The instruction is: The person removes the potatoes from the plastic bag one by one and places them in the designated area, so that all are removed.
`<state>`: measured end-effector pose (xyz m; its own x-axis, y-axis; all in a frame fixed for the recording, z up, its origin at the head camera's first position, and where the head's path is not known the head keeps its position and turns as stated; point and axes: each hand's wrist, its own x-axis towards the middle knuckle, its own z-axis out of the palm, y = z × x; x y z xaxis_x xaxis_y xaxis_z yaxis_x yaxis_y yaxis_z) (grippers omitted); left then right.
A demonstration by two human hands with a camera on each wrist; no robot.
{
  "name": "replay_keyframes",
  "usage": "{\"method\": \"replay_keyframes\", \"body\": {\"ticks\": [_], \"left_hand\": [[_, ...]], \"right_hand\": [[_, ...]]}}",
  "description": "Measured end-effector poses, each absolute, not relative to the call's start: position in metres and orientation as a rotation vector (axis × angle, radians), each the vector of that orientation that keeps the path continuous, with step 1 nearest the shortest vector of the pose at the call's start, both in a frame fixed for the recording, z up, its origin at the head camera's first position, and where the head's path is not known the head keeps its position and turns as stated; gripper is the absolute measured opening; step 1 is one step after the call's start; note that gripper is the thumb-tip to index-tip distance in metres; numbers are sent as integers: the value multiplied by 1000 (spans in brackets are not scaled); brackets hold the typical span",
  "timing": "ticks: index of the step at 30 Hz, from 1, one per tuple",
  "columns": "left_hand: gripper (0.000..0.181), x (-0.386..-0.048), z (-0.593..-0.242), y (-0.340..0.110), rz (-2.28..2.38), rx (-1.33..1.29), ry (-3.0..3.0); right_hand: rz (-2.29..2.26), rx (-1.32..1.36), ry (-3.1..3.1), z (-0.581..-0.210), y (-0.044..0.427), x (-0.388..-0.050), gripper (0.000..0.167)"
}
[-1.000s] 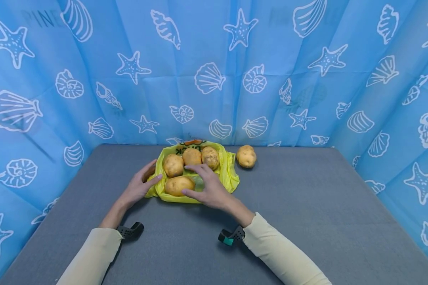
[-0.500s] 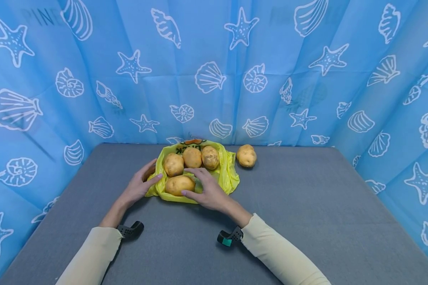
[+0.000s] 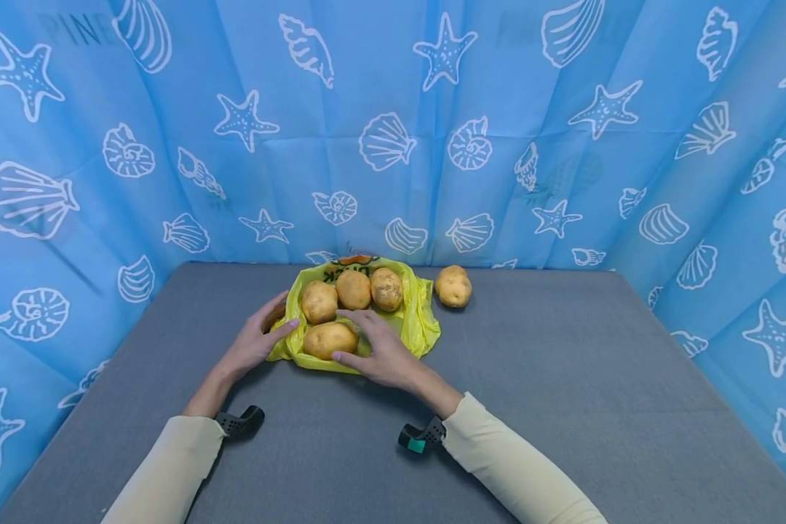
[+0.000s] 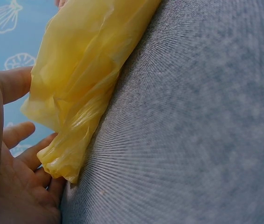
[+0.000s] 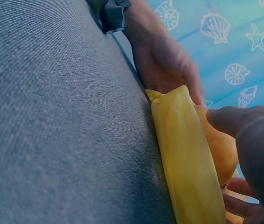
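Note:
In the head view a yellow plastic bag [image 3: 421,320] lies with its mouth spread open. Inside, a row of potatoes runs along the back: a left one [image 3: 319,302], a middle one [image 3: 353,290] and a right one [image 3: 386,290]. A longer potato [image 3: 327,339] lies in front of them. My right hand [image 3: 386,353] has thumb and fingers around that front potato's right end; the right wrist view shows the thumb on it. My left hand [image 3: 252,346] rests against the bag's left side, thumb at the rim, fingers loosely extended outside it.
One more potato [image 3: 453,287] lies on the grey table [image 3: 563,378], right of the bag near the back edge. Behind hangs a blue curtain [image 3: 393,196] with white shells and starfish. Each wrist wears a dark strap mount [image 3: 241,422].
My right hand's index finger has come down slightly toward the thumb, closing around the front potato. The left hand, bag and other potatoes have not visibly moved.

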<state>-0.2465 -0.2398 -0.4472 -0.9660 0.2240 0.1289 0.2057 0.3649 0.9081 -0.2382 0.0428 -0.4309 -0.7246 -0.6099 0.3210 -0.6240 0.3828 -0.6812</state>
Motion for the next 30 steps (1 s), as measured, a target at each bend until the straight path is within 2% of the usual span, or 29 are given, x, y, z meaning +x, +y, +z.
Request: {"method": "replay_keyframes", "body": {"ticks": [5,11,17,30], "left_hand": [[71,-246,-447,-240,1709,402,2581],[71,-246,-447,-240,1709,402,2581],[70,-246,-447,-240,1710,405,2581],[71,-247,-448,-240,1705,397,2579]], "right_hand": [[1222,1220,-2600,-433,41,-238,68],[1240,1265,-2581,-434,40,-236,60],[1263,1230,-2589,-436,40,-234,53],[1305,1120,-2623,-436,41,-234,50]]}}
